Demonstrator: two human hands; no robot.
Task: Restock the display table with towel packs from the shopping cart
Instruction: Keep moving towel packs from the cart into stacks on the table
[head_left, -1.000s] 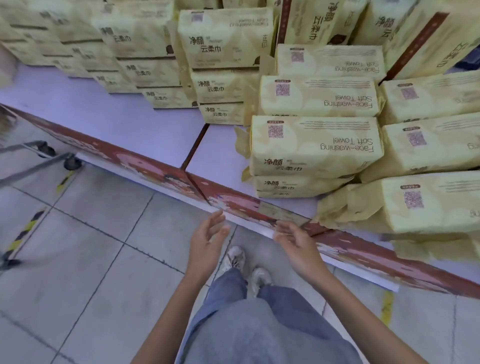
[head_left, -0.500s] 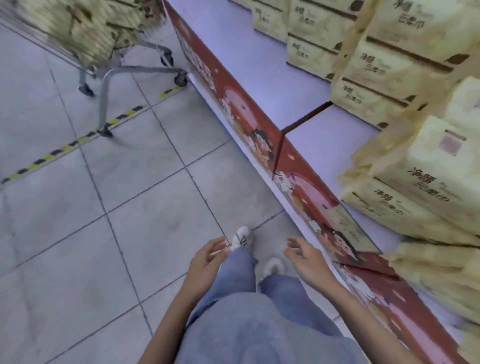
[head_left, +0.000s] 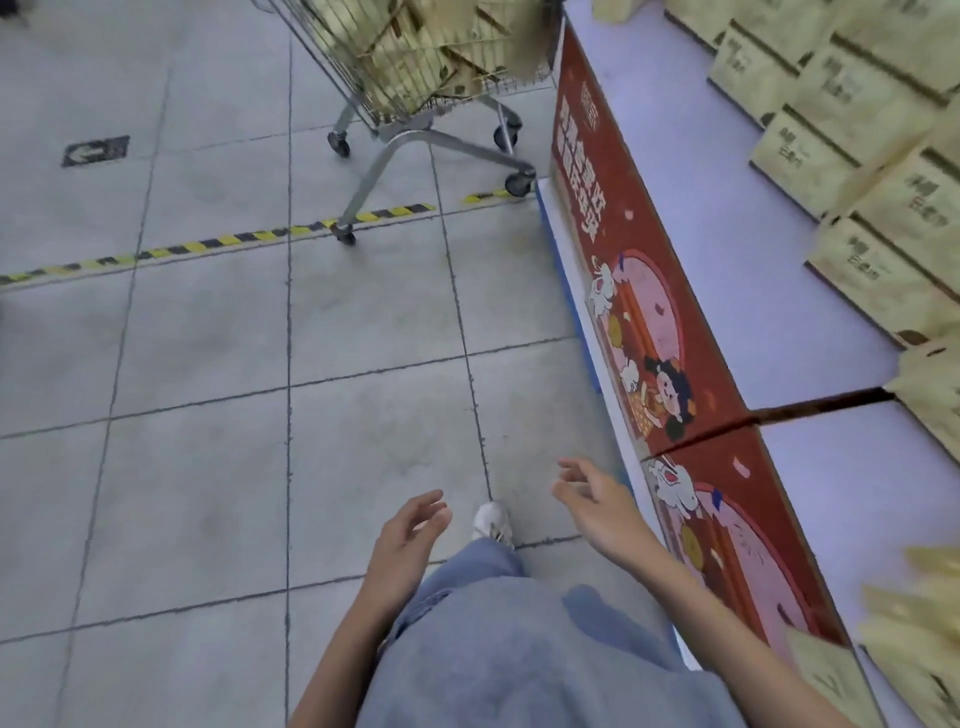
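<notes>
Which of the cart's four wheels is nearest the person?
The wheel standing on the striped tape. The other three sit farther up the floor, one of them by the table corner.

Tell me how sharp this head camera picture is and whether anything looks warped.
Head view: wide-angle distortion bows the floor lines and display table edge; the towel packs at right are motion-smeared, print unreadable; shopping cart soft; left hand and right hand fairly clear.
</notes>
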